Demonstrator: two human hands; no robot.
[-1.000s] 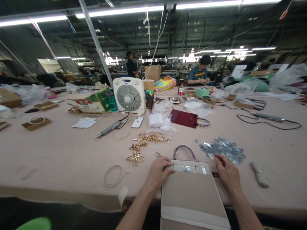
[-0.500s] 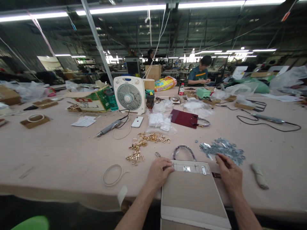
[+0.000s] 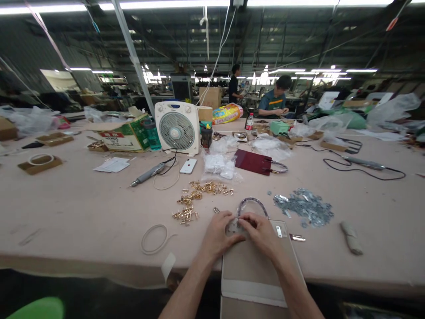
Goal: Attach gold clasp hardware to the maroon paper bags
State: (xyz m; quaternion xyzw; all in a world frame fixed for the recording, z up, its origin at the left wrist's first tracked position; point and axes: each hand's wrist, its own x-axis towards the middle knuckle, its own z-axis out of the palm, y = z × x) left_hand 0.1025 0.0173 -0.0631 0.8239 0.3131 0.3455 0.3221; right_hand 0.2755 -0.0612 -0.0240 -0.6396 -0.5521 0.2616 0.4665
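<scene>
A flat brown bag panel (image 3: pixel 252 266) lies over the table's near edge, with a curved handle (image 3: pixel 252 203) at its far end. My left hand (image 3: pixel 217 232) rests on the panel's upper left corner, fingers curled. My right hand (image 3: pixel 260 232) has come beside it, fingertips pinched near a small silver plate by the handle's base; what it pinches is hidden. Other silver plates (image 3: pixel 279 231) sit on the panel's top strip. One silver piece (image 3: pixel 297 238) lies just right of the panel.
A heap of silver metal pieces (image 3: pixel 303 206) lies to the right, gold fittings (image 3: pixel 195 199) to the left. A white loop (image 3: pixel 154 238), electric screwdriver (image 3: pixel 146 175), phone (image 3: pixel 188 165), fan (image 3: pixel 177 128), maroon bag piece (image 3: pixel 254 162) and plastic bags are farther out. People work at the far benches.
My right hand left the silver heap at the right and moved left to the panel's top beside my left hand. The view shifted slightly, and a person in the background walked right.
</scene>
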